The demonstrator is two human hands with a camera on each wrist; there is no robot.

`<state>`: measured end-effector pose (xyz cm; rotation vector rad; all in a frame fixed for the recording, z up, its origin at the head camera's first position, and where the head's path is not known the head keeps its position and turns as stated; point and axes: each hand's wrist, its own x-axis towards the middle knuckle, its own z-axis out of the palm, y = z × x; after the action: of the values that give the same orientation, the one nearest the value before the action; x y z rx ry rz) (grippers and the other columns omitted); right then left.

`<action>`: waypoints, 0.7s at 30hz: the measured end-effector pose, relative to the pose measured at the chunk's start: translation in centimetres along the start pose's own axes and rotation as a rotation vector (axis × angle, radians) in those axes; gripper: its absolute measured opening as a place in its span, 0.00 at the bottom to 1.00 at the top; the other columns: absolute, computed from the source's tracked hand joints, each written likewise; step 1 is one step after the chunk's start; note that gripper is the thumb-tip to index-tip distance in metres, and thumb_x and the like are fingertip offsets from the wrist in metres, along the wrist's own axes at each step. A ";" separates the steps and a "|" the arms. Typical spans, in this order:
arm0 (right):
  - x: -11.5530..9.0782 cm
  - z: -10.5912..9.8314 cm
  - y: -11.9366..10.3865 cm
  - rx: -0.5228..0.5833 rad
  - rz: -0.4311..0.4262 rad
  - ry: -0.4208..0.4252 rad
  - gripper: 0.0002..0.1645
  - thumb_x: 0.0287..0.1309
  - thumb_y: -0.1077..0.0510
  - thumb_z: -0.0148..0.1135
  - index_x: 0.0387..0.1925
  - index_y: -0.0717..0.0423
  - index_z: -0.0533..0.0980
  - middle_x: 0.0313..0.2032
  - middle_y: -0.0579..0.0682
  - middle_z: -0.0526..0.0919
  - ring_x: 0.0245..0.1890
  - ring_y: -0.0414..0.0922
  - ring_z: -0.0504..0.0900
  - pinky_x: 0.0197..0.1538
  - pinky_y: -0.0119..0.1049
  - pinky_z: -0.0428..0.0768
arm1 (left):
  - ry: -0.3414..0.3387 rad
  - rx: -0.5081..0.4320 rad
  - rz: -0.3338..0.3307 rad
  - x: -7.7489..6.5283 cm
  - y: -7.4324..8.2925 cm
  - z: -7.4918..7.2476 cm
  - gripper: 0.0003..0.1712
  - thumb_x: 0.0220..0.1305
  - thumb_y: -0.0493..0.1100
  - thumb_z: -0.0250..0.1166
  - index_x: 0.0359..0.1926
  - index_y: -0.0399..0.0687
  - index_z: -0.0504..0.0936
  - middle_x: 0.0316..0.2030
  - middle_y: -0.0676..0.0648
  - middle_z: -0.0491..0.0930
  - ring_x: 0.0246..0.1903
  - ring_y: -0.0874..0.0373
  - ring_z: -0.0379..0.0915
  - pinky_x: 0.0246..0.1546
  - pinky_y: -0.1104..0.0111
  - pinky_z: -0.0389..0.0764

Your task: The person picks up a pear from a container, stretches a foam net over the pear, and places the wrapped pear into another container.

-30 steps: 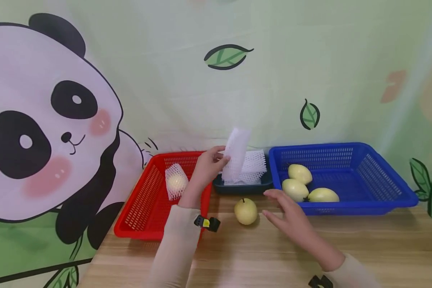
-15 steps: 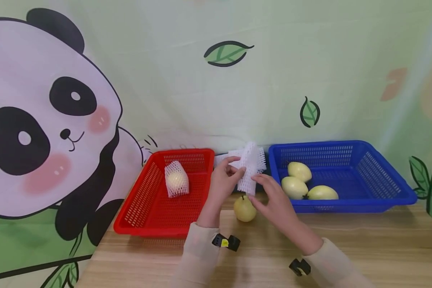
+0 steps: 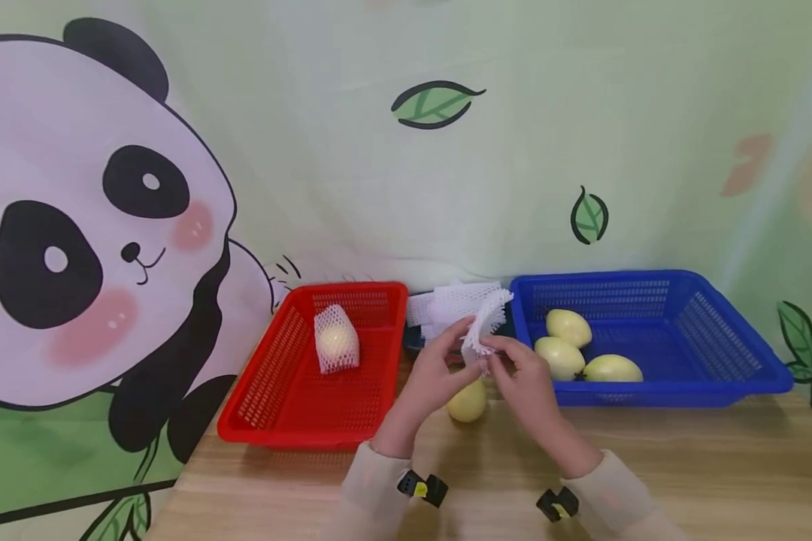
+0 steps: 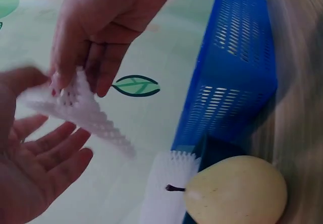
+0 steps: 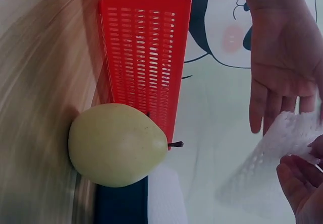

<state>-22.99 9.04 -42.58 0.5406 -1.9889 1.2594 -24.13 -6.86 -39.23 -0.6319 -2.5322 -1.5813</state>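
Note:
A white foam net sleeve (image 3: 490, 315) is held upright between both hands over the middle of the table. My left hand (image 3: 440, 377) holds its left side between thumb and fingers, the fingers fairly straight behind the mesh in the right wrist view. With thumb and fingertips, my right hand (image 3: 526, 382) pinches the sleeve's edge, clear in the left wrist view. A pale yellow pear (image 3: 467, 404) stands on the table below, its top hidden by the hands in the head view; its dark stem (image 5: 175, 144) shows in the right wrist view.
At left, a red basket (image 3: 298, 436) contains one net-wrapped pear (image 3: 337, 342). A blue basket (image 3: 683, 391) at right has three bare pears (image 3: 558, 358) in it. Between them, a dark tray (image 3: 413, 340) bears more foam nets (image 3: 446, 304), close to the printed backdrop (image 3: 514, 150).
My left hand has brought the sleeve from over the tray toward the pear. My right hand has come in from the right and now grips its edge; the sleeve's end bends over to the right.

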 end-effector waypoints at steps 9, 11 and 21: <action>0.3 0.4 -0.3 0.100 0.311 -0.143 0.19 0.57 0.74 0.66 0.51 0.71 0.78 0.49 0.67 0.84 0.48 0.58 0.86 0.50 0.40 0.88 | 0.234 -0.091 -0.126 -0.4 -1.1 1.7 0.20 0.67 0.29 0.61 0.59 0.37 0.83 0.51 0.33 0.86 0.34 0.52 0.82 0.32 0.68 0.87; 0.1 0.6 -0.2 0.082 0.343 -0.173 0.23 0.56 0.75 0.64 0.55 0.71 0.75 0.52 0.68 0.83 0.50 0.61 0.85 0.51 0.45 0.88 | 0.239 -0.170 -0.134 -0.5 -1.4 2.0 0.19 0.66 0.28 0.62 0.57 0.33 0.83 0.49 0.31 0.86 0.31 0.54 0.81 0.26 0.71 0.85; -0.7 1.7 0.3 -0.050 0.207 -0.199 0.30 0.57 0.71 0.65 0.63 0.70 0.73 0.58 0.69 0.80 0.51 0.62 0.86 0.47 0.50 0.88 | 0.290 -0.212 -0.148 -0.7 -2.3 2.8 0.21 0.61 0.27 0.66 0.57 0.32 0.83 0.44 0.31 0.86 0.40 0.51 0.83 0.42 0.62 0.90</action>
<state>-23.28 7.63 -43.79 0.4593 -2.2849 1.3172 -24.01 -5.51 -42.65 -0.2129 -2.2647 -1.8531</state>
